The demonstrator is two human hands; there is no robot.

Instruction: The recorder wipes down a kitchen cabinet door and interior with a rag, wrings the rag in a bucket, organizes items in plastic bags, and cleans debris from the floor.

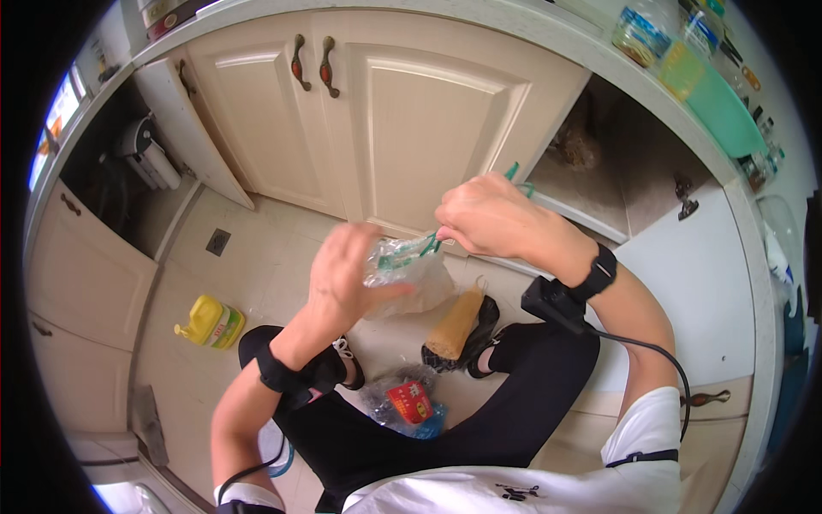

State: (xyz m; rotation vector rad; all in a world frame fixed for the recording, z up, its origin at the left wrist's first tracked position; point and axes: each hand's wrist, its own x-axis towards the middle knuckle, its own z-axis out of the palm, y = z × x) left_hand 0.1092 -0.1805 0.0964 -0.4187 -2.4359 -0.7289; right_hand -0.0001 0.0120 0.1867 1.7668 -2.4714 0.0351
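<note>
My right hand (485, 215) is closed on the green drawstring of a clear plastic bag (414, 283), which hangs over the floor between my knees. One green end of the string sticks up past my fist. My left hand (347, 270), somewhat blurred, is at the bag's left side with thumb and fingers apart; whether it touches the plastic I cannot tell. Below the bag, a bundle of thin yellowish strands (454, 321), perhaps dried noodles, lies on a black plastic bag (485, 321). Nearer to me lies crumpled clear plastic packaging with a red label (410, 401), beside blue plastic.
A yellow plastic jug (215, 322) lies on the tiled floor at left, near a floor drain (218, 242). An open cabinet (597, 154) at right holds a bag; its white door (681, 289) stands out beside my right arm. Another open cabinet is at far left.
</note>
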